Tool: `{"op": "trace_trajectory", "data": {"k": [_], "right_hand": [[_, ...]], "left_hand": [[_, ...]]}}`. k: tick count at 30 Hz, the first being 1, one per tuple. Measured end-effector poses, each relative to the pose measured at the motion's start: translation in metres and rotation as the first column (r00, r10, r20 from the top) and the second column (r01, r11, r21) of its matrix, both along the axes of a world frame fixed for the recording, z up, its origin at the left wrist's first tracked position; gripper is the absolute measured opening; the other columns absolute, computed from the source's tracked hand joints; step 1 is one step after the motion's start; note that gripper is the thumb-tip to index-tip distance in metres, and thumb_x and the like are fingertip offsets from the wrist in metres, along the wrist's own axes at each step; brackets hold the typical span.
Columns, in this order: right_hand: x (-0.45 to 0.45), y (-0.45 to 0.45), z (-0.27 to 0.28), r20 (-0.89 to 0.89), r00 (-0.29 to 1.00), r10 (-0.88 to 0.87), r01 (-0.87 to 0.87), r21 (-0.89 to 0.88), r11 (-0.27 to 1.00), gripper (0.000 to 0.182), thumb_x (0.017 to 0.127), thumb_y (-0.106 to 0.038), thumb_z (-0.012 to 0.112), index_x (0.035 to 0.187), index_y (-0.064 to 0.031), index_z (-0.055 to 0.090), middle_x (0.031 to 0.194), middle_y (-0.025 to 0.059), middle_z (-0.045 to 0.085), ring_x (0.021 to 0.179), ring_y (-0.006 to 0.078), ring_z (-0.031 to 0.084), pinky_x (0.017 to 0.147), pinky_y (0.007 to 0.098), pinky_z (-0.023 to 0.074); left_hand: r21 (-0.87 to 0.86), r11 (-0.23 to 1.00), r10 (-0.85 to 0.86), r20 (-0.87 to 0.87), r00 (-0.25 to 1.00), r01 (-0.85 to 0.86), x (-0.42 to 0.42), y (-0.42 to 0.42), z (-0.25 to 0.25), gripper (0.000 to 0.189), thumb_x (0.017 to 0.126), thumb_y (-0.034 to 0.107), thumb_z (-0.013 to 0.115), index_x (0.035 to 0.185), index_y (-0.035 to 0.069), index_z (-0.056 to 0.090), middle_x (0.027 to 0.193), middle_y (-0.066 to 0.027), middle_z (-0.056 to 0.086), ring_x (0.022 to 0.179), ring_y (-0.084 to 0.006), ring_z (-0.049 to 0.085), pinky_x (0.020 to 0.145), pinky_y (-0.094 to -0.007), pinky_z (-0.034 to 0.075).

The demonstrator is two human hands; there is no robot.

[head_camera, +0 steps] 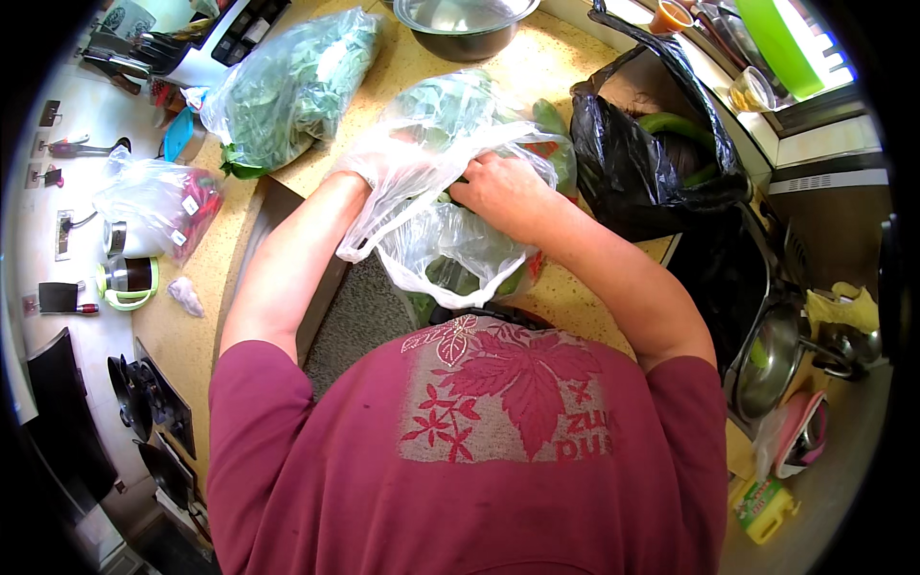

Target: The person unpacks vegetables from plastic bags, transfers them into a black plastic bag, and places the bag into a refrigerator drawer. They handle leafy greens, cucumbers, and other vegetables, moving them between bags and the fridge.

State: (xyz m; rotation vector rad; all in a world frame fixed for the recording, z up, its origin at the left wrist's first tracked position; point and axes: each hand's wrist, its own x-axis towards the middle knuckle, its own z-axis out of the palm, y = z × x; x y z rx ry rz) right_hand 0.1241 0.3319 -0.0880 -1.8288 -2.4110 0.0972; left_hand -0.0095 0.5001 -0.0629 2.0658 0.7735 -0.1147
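A thin white plastic bag (460,244) with handle loops sits at the counter's front edge, its mouth spread around both hands. Green vegetables, partly hidden by the film, show inside it. My left hand (402,154) is under the translucent film, blurred by it, so its grip is unclear. At the mouth, my right hand (503,190) reaches in with its fingers bent; the fingertips touch something dark green, and what they hold is hidden. Just beyond lies a clear bag of leafy greens (449,104). A green vegetable in a bag (550,118) lies beside my right hand.
A large bag of leaf greens (295,93) stands left, a metal bowl (467,32) at the back. On the right, a black plastic bag (618,158) holds vegetables near the sink (719,280). A bag of red peppers (194,208) and a glass jug (133,280) are far left.
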Motion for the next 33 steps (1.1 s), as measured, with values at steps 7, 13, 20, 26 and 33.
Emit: {"op": "trace_trajectory", "data": {"k": [7,13,20,26,33], "right_hand": [[0.000,-0.010,0.054,0.052,0.999,0.011,-0.009,-0.039,0.999,0.026,0.081,-0.012,0.061,0.106,-0.0119,0.067,0.099,0.0108,0.069,0.096,0.0268,0.069,0.077,0.0377,0.0549],[-0.005,-0.038,0.122,-0.066,0.997,-0.027,0.045,0.287,0.957,0.023,0.083,-0.019,0.064,0.105,-0.0123,0.064,0.100,0.0064,0.070,0.103,0.0247,0.067,0.080,0.0378,0.0539],[-0.018,-0.057,0.162,-0.227,0.971,0.072,0.049,0.488,0.872,0.015,0.074,-0.012,0.067,0.088,-0.0099,0.061,0.085,0.0037,0.061,0.080,0.0220,0.060,0.067,0.0348,0.0517],[-0.006,-0.071,0.209,-0.602,0.771,0.208,0.173,0.512,0.841,0.024,0.081,0.004,0.069,0.104,-0.0013,0.065,0.109,0.0152,0.067,0.089,0.0226,0.065,0.079,0.0334,0.0528],[-0.010,-0.101,0.181,-0.699,0.713,0.056,0.169,0.249,0.954,0.019,0.083,0.000,0.071,0.101,-0.0003,0.064,0.103,0.0162,0.066,0.086,0.0322,0.065,0.075,0.0385,0.0536]], "left_hand": [[-0.176,0.972,-0.089,0.337,0.937,0.155,-0.014,0.006,0.024,0.049,0.075,0.013,0.079,0.122,0.004,0.067,0.113,-0.0078,0.071,0.100,-0.0169,0.065,0.088,-0.0320,0.053],[-0.570,0.769,-0.079,0.365,0.928,0.289,-0.037,-0.007,0.033,0.057,0.080,0.017,0.082,0.131,0.003,0.061,0.121,-0.0066,0.067,0.111,-0.0144,0.060,0.098,-0.0311,0.049],[-0.587,0.708,-0.160,0.410,0.898,0.393,-0.034,-0.055,0.102,0.075,0.081,0.029,0.085,0.140,0.001,0.050,0.126,-0.0075,0.063,0.116,-0.0158,0.058,0.100,-0.0302,0.048],[-0.664,0.722,0.119,0.395,0.911,0.194,-0.045,-0.085,0.160,0.056,0.078,0.012,0.081,0.129,0.006,0.059,0.116,-0.0051,0.067,0.108,-0.0170,0.065,0.093,-0.0309,0.053],[-0.463,0.877,0.226,0.632,0.741,0.127,-0.086,-0.084,0.166,0.063,0.078,0.009,0.077,0.136,-0.002,0.055,0.121,-0.0140,0.068,0.109,-0.0250,0.067,0.096,-0.0388,0.054]]}}
